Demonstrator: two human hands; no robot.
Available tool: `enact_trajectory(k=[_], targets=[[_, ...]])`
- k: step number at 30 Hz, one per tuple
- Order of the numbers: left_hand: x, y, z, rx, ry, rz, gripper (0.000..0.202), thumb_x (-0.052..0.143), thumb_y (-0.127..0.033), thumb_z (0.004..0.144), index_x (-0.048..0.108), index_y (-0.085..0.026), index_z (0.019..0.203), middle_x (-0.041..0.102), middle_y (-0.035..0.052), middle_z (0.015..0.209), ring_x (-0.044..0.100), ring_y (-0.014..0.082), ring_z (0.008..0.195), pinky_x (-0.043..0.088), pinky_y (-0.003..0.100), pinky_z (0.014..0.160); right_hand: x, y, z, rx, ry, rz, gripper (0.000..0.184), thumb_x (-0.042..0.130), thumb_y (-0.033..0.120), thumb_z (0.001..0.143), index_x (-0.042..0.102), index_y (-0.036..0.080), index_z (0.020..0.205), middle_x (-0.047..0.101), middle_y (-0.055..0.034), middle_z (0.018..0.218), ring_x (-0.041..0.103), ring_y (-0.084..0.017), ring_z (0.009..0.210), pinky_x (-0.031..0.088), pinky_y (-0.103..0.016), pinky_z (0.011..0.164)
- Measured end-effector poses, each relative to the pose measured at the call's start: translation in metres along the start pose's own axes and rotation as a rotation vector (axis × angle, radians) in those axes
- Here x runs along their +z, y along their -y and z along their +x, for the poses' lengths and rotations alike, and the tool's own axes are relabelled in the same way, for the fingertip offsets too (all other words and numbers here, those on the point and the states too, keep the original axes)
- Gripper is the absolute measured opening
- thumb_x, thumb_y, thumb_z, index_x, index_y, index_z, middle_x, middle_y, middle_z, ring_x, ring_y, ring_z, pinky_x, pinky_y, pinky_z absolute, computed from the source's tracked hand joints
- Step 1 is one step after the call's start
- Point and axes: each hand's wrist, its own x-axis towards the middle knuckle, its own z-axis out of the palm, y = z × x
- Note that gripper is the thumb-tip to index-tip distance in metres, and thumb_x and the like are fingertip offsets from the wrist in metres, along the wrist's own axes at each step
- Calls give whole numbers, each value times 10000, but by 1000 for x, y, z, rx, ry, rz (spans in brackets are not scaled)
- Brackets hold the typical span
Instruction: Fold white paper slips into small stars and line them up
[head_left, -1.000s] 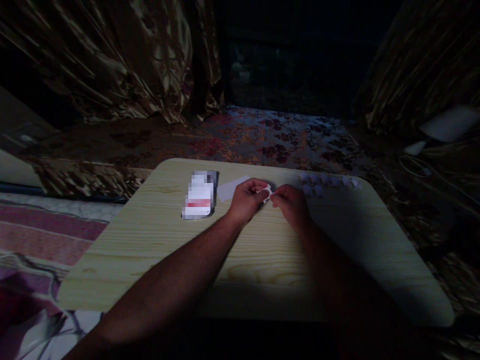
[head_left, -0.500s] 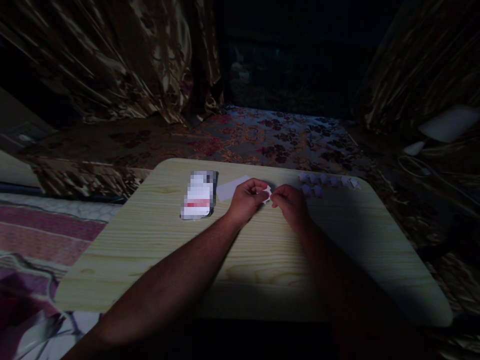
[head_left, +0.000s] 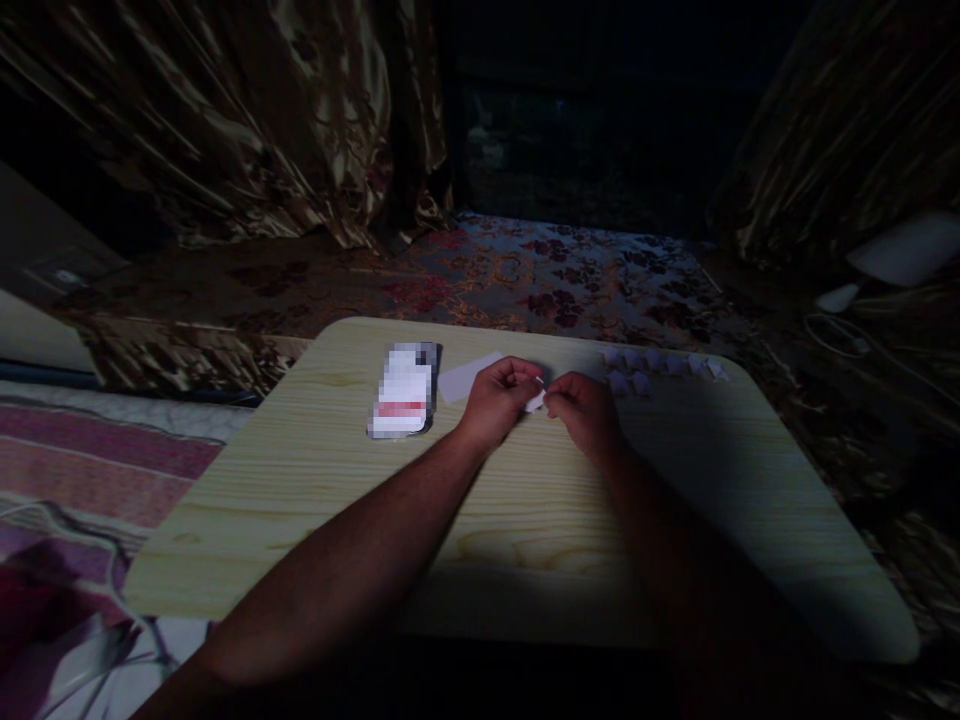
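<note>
My left hand [head_left: 499, 400] pinches a small piece of folded white paper [head_left: 535, 402] between thumb and fingers, over the far middle of the table. Close on its right, my right hand [head_left: 581, 405] has its fingertips closed at the paper's right edge. The fingers hide much of the paper, so its full shape cannot be made out. Behind my left hand lies a flat pale paper strip [head_left: 465, 380], partly covered by it. Several small folded paper pieces [head_left: 653, 362] sit in two rows beyond my right hand.
A phone [head_left: 403, 390], blurred by pixels, lies left of the paper strip on the light wooden table [head_left: 315, 480]. Past the table's far edge is a ledge with flowered cloth [head_left: 555, 270]. A white lamp [head_left: 904, 250] stands at the right, and a striped bedspread [head_left: 97, 450] is at the left.
The folded paper between my hands has turned and shows less of its pointed outline. My fingers have shifted slightly on it. The whole view has moved a little.
</note>
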Motion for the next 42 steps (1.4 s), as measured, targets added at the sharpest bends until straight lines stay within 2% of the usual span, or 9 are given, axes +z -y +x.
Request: enact_trajectory(k=[5, 11, 18, 31, 42], targets=[[1, -2, -1, -16, -7, 14, 205, 768, -202, 626, 668, -159, 799, 649, -8, 668, 516, 79, 517, 360, 212, 499, 1, 1, -1, 20, 10, 3, 152, 646, 338, 742, 623, 190, 719, 612, 19, 592, 496, -124, 530, 356, -251, 517], [0, -4, 0, -32, 10, -16, 185, 758, -193, 614, 656, -161, 766, 632, -14, 635, 501, 77, 500, 346, 212, 491, 1, -1, 0, -1, 21, -14, 149, 635, 329, 754, 616, 187, 709, 602, 15, 590, 505, -125, 547, 363, -250, 529], [-2, -5, 2, -57, 31, -82, 218, 772, -185, 585, 656, -154, 767, 657, -3, 655, 542, 90, 533, 381, 222, 528, 1, 0, 0, 10, 61, 68, 142, 636, 323, 753, 617, 185, 726, 594, 24, 576, 504, -118, 537, 377, -247, 541], [-1, -4, 2, -48, 36, -66, 193, 755, -156, 578, 661, -158, 746, 637, -13, 632, 523, 85, 519, 364, 220, 518, 1, 2, 0, 22, 52, 35, 118, 631, 311, 736, 623, 193, 729, 608, 22, 578, 531, -127, 541, 387, -249, 538], [0, -3, 0, -57, 72, -43, 277, 779, -174, 596, 634, -160, 831, 633, -26, 639, 520, 82, 491, 364, 214, 480, 0, -1, 0, -6, 64, 33, 101, 604, 283, 736, 620, 185, 721, 590, 27, 570, 518, -122, 544, 377, -247, 544]])
